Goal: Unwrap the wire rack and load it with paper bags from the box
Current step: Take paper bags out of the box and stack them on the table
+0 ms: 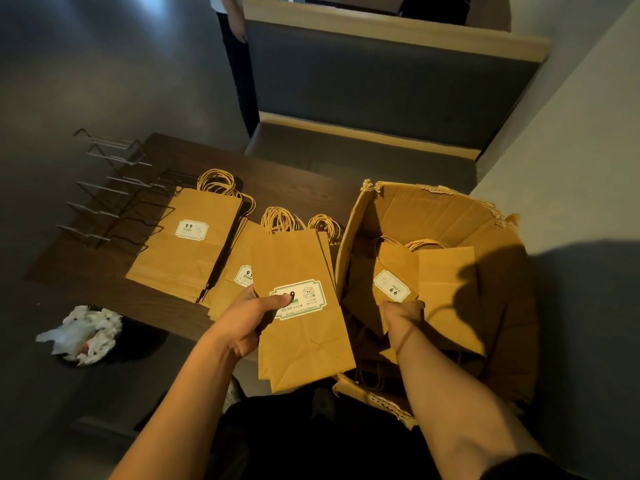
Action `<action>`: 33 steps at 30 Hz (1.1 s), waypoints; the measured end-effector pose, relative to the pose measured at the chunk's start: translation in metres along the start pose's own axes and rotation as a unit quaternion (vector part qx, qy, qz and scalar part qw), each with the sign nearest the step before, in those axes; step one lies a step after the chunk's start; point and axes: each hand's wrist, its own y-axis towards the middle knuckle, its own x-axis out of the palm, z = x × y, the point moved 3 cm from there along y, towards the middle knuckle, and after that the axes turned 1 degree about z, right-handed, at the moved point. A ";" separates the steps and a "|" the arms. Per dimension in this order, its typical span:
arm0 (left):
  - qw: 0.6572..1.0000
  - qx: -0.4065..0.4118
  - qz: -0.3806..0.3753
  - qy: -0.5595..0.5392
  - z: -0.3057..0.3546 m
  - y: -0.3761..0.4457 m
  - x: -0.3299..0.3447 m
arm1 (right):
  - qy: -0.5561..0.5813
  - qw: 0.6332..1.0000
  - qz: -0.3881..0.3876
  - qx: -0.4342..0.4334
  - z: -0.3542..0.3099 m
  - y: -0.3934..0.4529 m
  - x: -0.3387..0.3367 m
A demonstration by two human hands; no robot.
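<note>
A black wire rack [114, 202] lies on its side on the dark wooden table [294, 188] at the left, bare of wrapping. Flat brown paper bags [187, 244] with white labels rest in its right end, and more bags [235, 271] lie beside it. My left hand [247, 318] grips a small stack of bags [301, 317], thumb on the label. My right hand [403, 318] reaches into the open cardboard box [433, 209] and pinches a labelled bag [393, 271] standing inside. Other bags fill the box.
A black bin [86, 336] stuffed with white plastic wrapping stands on the floor at the left. A grey padded bench [363, 150] lies behind the table, a grey wall to the right. A person [235, 46] stands at the back left.
</note>
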 end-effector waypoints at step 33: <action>0.975 -0.002 -0.221 0.011 0.017 0.005 0.041 | -0.235 0.618 -0.053 -0.748 -0.133 -0.278 -0.039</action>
